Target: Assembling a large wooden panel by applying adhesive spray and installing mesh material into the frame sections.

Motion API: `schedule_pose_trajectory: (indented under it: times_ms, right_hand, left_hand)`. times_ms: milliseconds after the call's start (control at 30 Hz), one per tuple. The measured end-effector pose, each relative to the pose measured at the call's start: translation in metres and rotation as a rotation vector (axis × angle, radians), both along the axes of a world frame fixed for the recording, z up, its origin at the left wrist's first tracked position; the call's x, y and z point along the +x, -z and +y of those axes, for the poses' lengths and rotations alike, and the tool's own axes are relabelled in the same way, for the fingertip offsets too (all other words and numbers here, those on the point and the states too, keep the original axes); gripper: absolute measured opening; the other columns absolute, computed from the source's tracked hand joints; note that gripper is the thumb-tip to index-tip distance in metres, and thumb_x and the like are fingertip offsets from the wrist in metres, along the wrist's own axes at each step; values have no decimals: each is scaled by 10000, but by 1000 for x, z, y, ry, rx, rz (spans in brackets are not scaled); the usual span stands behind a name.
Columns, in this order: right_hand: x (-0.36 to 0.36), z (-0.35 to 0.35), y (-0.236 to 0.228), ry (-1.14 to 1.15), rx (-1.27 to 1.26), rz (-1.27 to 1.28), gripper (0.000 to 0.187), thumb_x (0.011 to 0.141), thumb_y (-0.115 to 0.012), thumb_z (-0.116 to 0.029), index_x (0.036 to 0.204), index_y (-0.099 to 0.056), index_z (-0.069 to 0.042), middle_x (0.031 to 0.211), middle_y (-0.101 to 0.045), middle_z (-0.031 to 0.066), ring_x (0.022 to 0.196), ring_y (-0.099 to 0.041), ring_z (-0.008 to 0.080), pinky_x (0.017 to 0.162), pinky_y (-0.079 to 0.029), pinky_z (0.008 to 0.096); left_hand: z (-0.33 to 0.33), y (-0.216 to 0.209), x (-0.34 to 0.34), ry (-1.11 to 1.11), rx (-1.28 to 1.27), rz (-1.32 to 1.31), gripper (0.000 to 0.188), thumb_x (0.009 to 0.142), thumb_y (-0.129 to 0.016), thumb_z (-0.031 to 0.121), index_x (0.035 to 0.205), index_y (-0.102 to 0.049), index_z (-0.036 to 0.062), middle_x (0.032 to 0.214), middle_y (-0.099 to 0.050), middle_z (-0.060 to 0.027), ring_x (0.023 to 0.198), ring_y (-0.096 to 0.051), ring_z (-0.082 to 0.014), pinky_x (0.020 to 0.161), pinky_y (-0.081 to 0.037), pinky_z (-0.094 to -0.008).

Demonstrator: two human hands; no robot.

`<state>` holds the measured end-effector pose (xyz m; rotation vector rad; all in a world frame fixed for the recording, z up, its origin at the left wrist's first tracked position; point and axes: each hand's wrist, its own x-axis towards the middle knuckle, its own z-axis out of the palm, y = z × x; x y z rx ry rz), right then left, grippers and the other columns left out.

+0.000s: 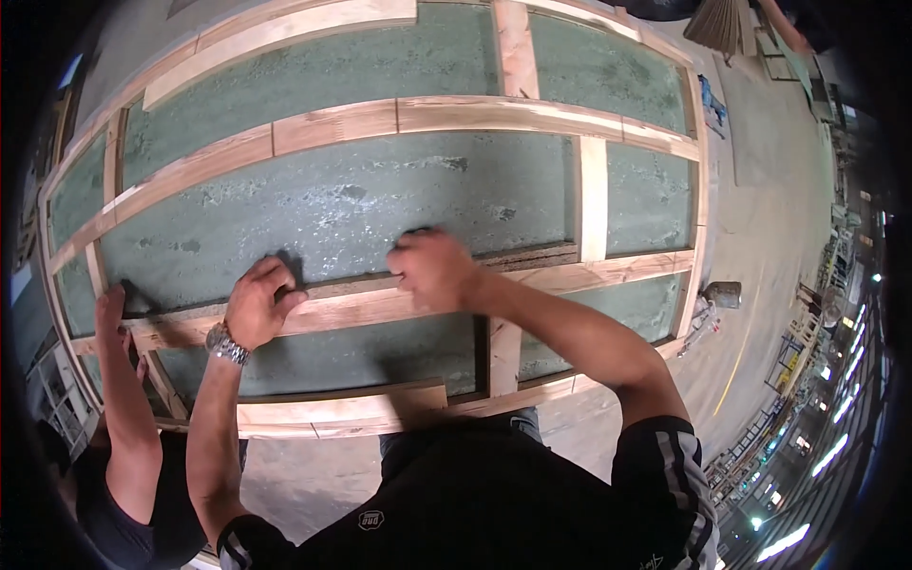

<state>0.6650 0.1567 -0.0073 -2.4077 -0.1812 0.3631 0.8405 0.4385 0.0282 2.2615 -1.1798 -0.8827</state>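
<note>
A timber frame of pale wooden rails lies over a grey-green panel [370, 195]. My left hand [255, 306], with a metal watch [228, 344] at the wrist, is over the near middle rail [370, 309]. Its fingers curl past the rail's far edge, thumb bent toward them; whatever they hold is hidden. Farther right, my right hand [432, 271] is closed like a fist above the same rail, slightly blurred. What it holds, if anything, does not show. A rough brown wood strip [532, 256] runs along the rail's far side, to the right of that hand.
At the left a co-worker's hand [111, 313] touches the same rail near its end. Short cross-pieces [593, 199] join the rails. A loose board [332, 407] lies along the near edge. Beyond the right side, a metal can [724, 294] and a blue tool [712, 106] are visible.
</note>
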Motion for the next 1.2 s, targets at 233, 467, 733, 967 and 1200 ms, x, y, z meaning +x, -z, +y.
schedule_pose_trajectory:
  times_ms: [233, 467, 733, 967, 1200]
  right_hand:
    - [-1, -21, 6, 71, 151, 65, 110, 807, -709, -111, 902, -671, -70, 917, -672, 143, 919, -653, 390, 807, -526, 502]
    - [-15, -3, -1, 29, -106, -315, 106, 770, -668, -122, 854, -671, -57, 887, -647, 122, 895, -646, 351, 830, -524, 457]
    - [-8, -11, -8, -306, -350, -263, 125, 737, -631, -140, 791, -647, -29, 838, -621, 112, 856, -656, 297, 725, -560, 407]
    - [-21, -7, -9, -292, -460, -321, 167, 769, -629, -161, 848, -640, -14, 919, -603, 119, 918, -617, 271, 694, -566, 374]
    - [-27, -6, -14, -272, -503, -413, 198, 763, -625, -161, 881, -611, -4, 944, -568, 130, 938, -576, 290, 787, -539, 400]
  left_hand:
    - [-18, 12, 8, -190, -35, 228, 152, 833, -792, 107, 955, -727, 45, 864, -672, -103, 716, -614, -217, 686, -497, -345]
    - [-2, 16, 1, 188, -184, -288, 163, 873, -737, 186, 1011, -725, 99, 909, -660, -77, 843, -671, -295, 766, -550, -401]
    - [-11, 13, -7, 550, -22, -556, 97, 844, -641, 154, 888, -637, 68, 868, -618, -76, 855, -654, -260, 775, -552, -380]
    - [-8, 13, -11, 514, -108, -590, 115, 795, -606, 146, 842, -633, 44, 850, -622, -88, 826, -646, -250, 751, -551, -368]
    - [-1, 15, -16, 488, -231, -651, 149, 778, -603, 142, 878, -632, 35, 824, -590, -81, 798, -623, -255, 727, -535, -362]
